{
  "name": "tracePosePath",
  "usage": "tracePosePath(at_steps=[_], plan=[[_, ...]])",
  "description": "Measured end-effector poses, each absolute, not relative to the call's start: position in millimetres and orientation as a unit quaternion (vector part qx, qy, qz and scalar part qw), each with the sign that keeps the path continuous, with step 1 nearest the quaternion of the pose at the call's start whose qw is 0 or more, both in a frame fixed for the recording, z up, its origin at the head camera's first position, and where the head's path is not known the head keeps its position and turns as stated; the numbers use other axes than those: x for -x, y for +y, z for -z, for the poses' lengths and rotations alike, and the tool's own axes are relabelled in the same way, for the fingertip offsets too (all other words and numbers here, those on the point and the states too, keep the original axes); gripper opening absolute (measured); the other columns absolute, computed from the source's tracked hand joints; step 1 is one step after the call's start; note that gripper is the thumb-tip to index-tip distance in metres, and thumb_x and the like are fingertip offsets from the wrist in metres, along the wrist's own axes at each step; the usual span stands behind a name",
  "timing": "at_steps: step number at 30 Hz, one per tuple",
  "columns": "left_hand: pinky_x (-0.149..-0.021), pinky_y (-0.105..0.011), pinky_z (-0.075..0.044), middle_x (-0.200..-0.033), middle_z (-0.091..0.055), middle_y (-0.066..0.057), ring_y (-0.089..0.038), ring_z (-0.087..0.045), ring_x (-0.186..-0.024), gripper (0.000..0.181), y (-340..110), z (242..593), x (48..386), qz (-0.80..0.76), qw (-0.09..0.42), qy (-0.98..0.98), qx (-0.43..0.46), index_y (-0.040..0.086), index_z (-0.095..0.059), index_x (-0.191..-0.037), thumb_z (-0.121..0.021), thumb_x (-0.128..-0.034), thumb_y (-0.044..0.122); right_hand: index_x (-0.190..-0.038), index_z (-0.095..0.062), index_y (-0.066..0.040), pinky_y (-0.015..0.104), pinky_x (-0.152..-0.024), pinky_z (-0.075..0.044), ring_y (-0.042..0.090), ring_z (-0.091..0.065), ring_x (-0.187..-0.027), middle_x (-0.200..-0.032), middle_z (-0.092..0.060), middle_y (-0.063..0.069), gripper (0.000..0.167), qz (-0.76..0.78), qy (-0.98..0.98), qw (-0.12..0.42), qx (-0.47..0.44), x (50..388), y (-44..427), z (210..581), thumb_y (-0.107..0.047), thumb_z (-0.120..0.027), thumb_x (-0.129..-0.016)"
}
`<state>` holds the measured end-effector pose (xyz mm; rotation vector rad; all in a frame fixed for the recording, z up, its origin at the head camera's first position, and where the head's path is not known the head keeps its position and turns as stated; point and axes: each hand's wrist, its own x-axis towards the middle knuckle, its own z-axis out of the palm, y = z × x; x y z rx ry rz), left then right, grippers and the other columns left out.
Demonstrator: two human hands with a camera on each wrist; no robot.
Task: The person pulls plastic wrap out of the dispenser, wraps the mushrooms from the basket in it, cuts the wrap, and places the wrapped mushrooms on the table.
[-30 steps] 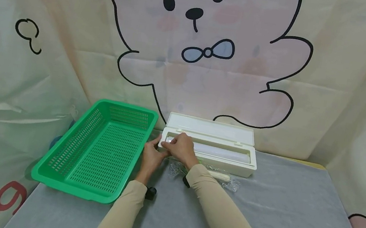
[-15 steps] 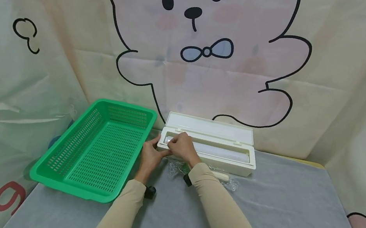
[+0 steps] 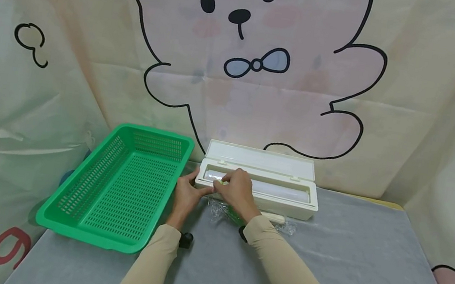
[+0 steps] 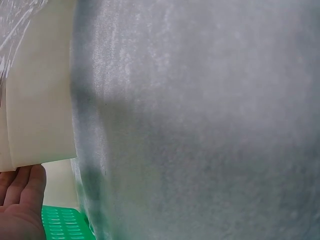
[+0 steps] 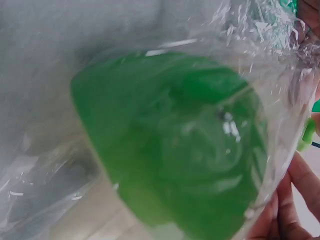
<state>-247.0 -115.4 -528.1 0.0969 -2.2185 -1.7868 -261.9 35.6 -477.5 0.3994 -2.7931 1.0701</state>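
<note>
A long cream cling film dispenser (image 3: 288, 209) stands at the back of the table, its lid (image 3: 262, 159) raised. A whitish roll (image 3: 279, 191) lies in its opening. With thumb at the front and fingers against the end wall, my left hand (image 3: 186, 197) holds the dispenser's left end. My right hand (image 3: 241, 194) is over the opening's left part, pinching a small light-green slider (image 5: 307, 133) at the front edge. Below it, a green-headed tool (image 5: 170, 145) with a cream handle (image 3: 272, 218) lies in crinkled clear wrapping, partly hidden by my right wrist.
To the left, a green plastic basket (image 3: 106, 242) stands close beside my left hand and forearm. Grey cloth (image 3: 344, 277) covers the table. A printed curtain (image 3: 301, 118) hangs right behind the dispenser, and sheets hang at both sides.
My right hand has moved rightward along the dispenser's front edge, away from its left end. My left hand keeps its hold on the left end.
</note>
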Motion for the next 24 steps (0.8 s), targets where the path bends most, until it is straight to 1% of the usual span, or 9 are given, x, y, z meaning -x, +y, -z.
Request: tracePosePath(at_steps=[2,5,6,8,12,13,16,19,24], plan=[[-0.099,-0.046,-0.052,-0.141,-0.054,-0.025,-0.033,-0.057,-0.128,0.082,-116,528,247,0.618,0.15,-0.771,-0.03,-0.012,-0.049,-0.141,-0.092,-0.0717,0.001,-0.068,-0.076,-0.003,0.034,-0.061,-0.047,0.019,-0.055,-0.063,-0.065,-0.063,0.004,0.026,-0.351,-0.926,0.066,-0.122,262,38,479,-0.021,-0.077,-0.085],[-0.098,-0.047,-0.052,-0.139,-0.056,-0.025,-0.033,-0.058,-0.126,0.082,-115,528,247,0.622,0.15,-0.768,-0.023,-0.011,-0.051,-0.14,-0.092,-0.0708,0.001,-0.059,-0.072,-0.005,0.028,-0.051,-0.036,0.012,-0.04,-0.049,-0.05,-0.054,-0.001,0.029,-0.355,-0.924,0.058,-0.128,263,40,478,-0.019,-0.075,-0.085],[-0.098,-0.047,-0.052,-0.139,-0.056,-0.025,-0.033,-0.059,-0.126,0.081,-115,528,247,0.624,0.149,-0.766,-0.022,-0.011,-0.051,-0.14,-0.092,-0.0707,0.001,-0.06,-0.072,-0.005,0.027,-0.051,-0.033,0.011,-0.038,-0.048,-0.05,-0.054,-0.002,0.027,-0.357,-0.923,0.053,-0.133,264,41,478,-0.017,-0.074,-0.084],[-0.098,-0.047,-0.052,-0.139,-0.056,-0.025,-0.033,-0.059,-0.126,0.081,-115,528,246,0.627,0.146,-0.765,-0.02,-0.01,-0.051,-0.14,-0.092,-0.0709,0.002,-0.067,-0.076,-0.006,0.024,-0.051,-0.035,0.008,-0.039,-0.048,-0.055,-0.06,-0.004,0.018,-0.358,-0.922,0.046,-0.141,265,43,478,-0.013,-0.073,-0.084],[-0.096,-0.047,-0.053,-0.139,-0.057,-0.023,-0.033,-0.06,-0.125,0.081,-116,529,245,0.615,0.141,-0.775,-0.024,-0.005,-0.053,-0.141,-0.093,-0.0721,0.008,-0.083,-0.082,-0.004,0.026,-0.052,-0.038,0.01,-0.043,-0.048,-0.069,-0.07,0.003,0.014,-0.369,-0.915,0.028,-0.159,264,50,477,-0.007,-0.068,-0.086],[-0.095,-0.047,-0.054,-0.139,-0.058,-0.022,-0.033,-0.06,-0.125,0.081,-117,529,245,0.612,0.14,-0.778,-0.025,-0.004,-0.053,-0.141,-0.093,-0.0723,0.009,-0.085,-0.082,-0.002,0.027,-0.054,-0.041,0.012,-0.046,-0.05,-0.073,-0.072,0.006,0.014,-0.365,-0.916,0.033,-0.164,264,52,477,-0.007,-0.068,-0.087],[-0.094,-0.046,-0.054,-0.139,-0.058,-0.02,-0.032,-0.06,-0.125,0.081,-118,530,244,0.606,0.136,-0.783,-0.029,-0.001,-0.053,-0.143,-0.093,-0.0727,0.013,-0.091,-0.081,0.0,0.035,-0.065,-0.052,0.02,-0.059,-0.067,-0.085,-0.073,0.011,0.014,-0.351,-0.919,0.06,-0.168,261,58,478,-0.01,-0.073,-0.088],[-0.094,-0.046,-0.055,-0.139,-0.059,-0.02,-0.031,-0.06,-0.125,0.082,-119,530,244,0.609,0.138,-0.781,-0.031,-0.001,-0.053,-0.143,-0.093,-0.0728,0.013,-0.092,-0.08,0.001,0.044,-0.078,-0.055,0.03,-0.065,-0.087,-0.09,-0.073,0.013,0.017,-0.341,-0.923,0.088,-0.154,258,64,479,-0.015,-0.078,-0.087],[-0.094,-0.046,-0.055,-0.138,-0.059,-0.021,-0.031,-0.06,-0.125,0.081,-119,529,245,0.612,0.136,-0.778,-0.031,-0.002,-0.054,-0.142,-0.093,-0.0722,0.013,-0.089,-0.08,0.001,0.046,-0.079,-0.055,0.034,-0.067,-0.091,-0.091,-0.073,0.014,0.018,-0.356,-0.921,0.098,-0.126,254,74,481,-0.016,-0.078,-0.084]])
